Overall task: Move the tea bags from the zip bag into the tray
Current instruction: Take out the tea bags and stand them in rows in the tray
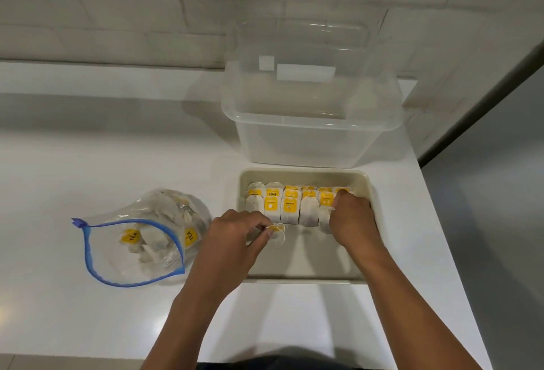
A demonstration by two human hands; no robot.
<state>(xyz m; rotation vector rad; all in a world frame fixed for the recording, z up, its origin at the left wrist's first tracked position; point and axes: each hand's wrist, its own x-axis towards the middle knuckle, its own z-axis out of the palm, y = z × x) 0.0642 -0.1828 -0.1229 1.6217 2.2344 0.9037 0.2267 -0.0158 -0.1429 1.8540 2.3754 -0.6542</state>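
White counter (117, 146), tiled wall (117, 2) (pale), beige tray (368, 190)

**One head-worn view, looking down over the counter**

A single wide-angle camera sits on the person's head, above the near edge of the glossy white counter (117, 149), facing forward and steeply down. The shallow beige rectangular plastic tray (306, 278) lies close below, just right of centre. Beyond the tray the view reaches a white tiled wall (117, 16). Straight lines bow near the edges. No second view overlaps.
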